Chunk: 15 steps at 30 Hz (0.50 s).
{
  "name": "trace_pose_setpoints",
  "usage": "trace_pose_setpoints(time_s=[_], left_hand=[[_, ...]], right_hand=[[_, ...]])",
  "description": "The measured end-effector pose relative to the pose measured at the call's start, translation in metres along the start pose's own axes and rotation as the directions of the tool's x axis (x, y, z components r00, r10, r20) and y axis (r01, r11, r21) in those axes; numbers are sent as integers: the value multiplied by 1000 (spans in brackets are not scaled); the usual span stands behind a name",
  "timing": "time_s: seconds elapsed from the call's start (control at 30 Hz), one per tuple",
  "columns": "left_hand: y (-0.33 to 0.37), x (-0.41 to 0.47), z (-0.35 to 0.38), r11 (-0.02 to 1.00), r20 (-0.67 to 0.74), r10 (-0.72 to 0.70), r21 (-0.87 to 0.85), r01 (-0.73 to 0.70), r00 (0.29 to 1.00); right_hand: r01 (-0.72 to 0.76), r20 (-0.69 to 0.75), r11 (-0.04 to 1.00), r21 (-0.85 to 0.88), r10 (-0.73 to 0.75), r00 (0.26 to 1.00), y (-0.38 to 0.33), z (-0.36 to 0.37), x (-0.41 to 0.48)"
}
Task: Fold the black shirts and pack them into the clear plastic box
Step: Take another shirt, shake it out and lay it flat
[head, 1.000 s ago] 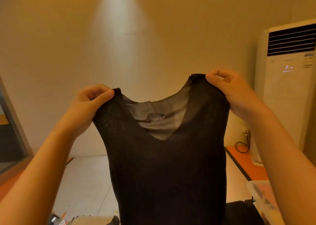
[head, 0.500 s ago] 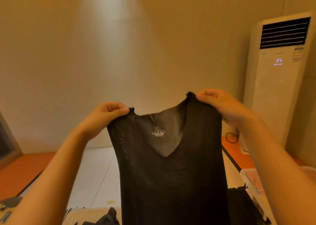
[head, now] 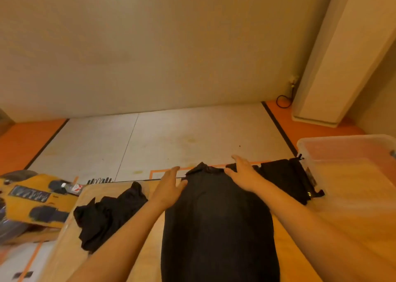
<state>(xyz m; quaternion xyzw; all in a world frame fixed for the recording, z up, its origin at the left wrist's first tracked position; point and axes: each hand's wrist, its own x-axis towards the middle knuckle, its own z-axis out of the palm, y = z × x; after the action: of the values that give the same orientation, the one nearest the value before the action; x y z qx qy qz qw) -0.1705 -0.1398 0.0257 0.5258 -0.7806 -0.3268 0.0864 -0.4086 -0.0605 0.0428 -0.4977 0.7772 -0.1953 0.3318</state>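
- A plain beige wall takes up the whole upper half of the frame.
- A tall white unit stands in the upper right corner, against the wall.
- A black cable loops on the floor just beside the unit's base.
- White floor panels cross the middle, with an orange strip at the left.
- A wooden table fills the lower part.
- A yellow case with black patches lies at the left edge, just beside the table's corner.
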Motion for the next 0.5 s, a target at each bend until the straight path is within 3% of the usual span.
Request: trace_pose_setpoints(time_s=[0.1,0.2,0.3,0.37,0.43,0.5], left_hand=[[-52,-45,70,976,122,8,216,-35,992],[-78,-88,111,957,141,-4,287,-37,990],[-90,-126,130,980,-79,-178,80,184,981],[-91,-144,136,933,-241,-359,-81,349,902],[-89,-153,140,859,-272,-512,-190,476,815],[-90,-155,141,825,-247,-563,-220,520,789]], right_hand=[[37,75,955,-296,-15,997,49,65,-26],[26,15,910,-414,-21,1000,77,107,-57],[-112,-226,948,-298,44,973,97,129,-95],[-226,-339,950,-216,144,930,114,134,-118],[-311,-376,932,-188,224,899,132,138,-134],[-373,-367,911,-176,291,884,147,141,-140]])
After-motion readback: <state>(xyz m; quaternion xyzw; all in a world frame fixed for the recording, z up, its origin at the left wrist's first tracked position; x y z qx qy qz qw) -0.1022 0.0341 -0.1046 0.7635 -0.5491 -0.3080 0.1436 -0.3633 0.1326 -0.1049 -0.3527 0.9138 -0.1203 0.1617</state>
